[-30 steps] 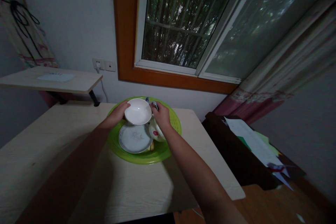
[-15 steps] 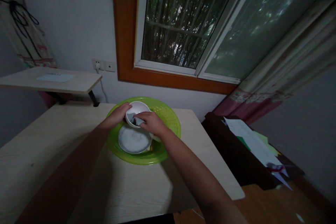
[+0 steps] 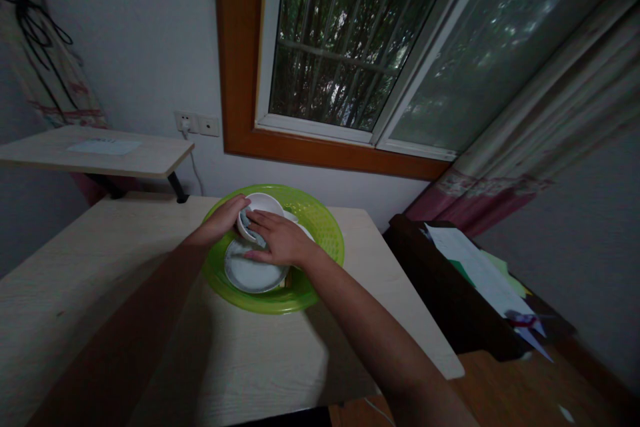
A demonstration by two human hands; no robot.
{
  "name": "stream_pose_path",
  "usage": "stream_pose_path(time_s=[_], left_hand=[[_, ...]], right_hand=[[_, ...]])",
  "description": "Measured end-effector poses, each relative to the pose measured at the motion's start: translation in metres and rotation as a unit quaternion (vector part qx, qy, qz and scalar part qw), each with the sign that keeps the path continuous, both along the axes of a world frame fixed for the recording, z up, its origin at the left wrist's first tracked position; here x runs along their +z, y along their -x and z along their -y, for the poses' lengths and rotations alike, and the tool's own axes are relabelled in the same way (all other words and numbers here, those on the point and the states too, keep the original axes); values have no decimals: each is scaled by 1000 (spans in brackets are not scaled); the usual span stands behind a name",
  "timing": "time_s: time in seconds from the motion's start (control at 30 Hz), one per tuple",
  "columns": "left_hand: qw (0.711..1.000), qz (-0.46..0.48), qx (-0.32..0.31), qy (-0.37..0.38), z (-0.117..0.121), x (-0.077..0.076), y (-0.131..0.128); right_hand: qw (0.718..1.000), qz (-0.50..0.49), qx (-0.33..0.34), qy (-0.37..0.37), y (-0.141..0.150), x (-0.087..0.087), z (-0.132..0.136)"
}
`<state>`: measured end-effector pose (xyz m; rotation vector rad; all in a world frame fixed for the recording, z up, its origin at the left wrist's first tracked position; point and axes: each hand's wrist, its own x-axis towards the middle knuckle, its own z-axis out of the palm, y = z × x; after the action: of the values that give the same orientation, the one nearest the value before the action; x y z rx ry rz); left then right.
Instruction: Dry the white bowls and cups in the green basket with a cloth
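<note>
My left hand [image 3: 226,219] grips the left rim of a white bowl [image 3: 264,201], which is held tilted above a green plastic basin [image 3: 326,230]. Across the bowl's near side lies my right hand [image 3: 281,239], pressing a grey-blue cloth [image 3: 245,217] over the rim with its fingers. The thumb of that hand points left, below the bowl. Under it a white plate [image 3: 250,275] with a darker rim rests in the basin. Another white dish [image 3: 306,232] shows partly behind my right hand, mostly hidden by it.
The basin stands on a pale wooden table [image 3: 260,360] below a barred window [image 3: 340,47]. A raised shelf [image 3: 150,159] with a paper on it is at the left. Beyond the table's right edge, a dark cabinet [image 3: 440,300] carries papers [image 3: 475,267].
My right hand has shifted from inside the bowl to its near outer rim, with the cloth now folded over the edge. Its fingers are straighter. My left hand keeps its hold on the bowl.
</note>
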<state>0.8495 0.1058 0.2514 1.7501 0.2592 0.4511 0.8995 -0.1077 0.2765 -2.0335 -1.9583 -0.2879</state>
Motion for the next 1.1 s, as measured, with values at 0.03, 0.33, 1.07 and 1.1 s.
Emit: stream_pose_path(time_s=[0.03, 0.33, 1.07, 1.1], left_hand=[[1000, 1, -7, 0, 1, 1, 1], [1000, -13, -5, 4, 6, 8, 9], [999, -9, 38, 17, 9, 15, 12], [999, -10, 37, 22, 8, 14, 11]], right_hand=[[1000, 12, -10, -3, 0, -1, -1], [990, 47, -133, -10, 1, 0, -1], [999, -46, -7, -18, 4, 5, 2], [999, -50, -8, -16, 5, 4, 2]])
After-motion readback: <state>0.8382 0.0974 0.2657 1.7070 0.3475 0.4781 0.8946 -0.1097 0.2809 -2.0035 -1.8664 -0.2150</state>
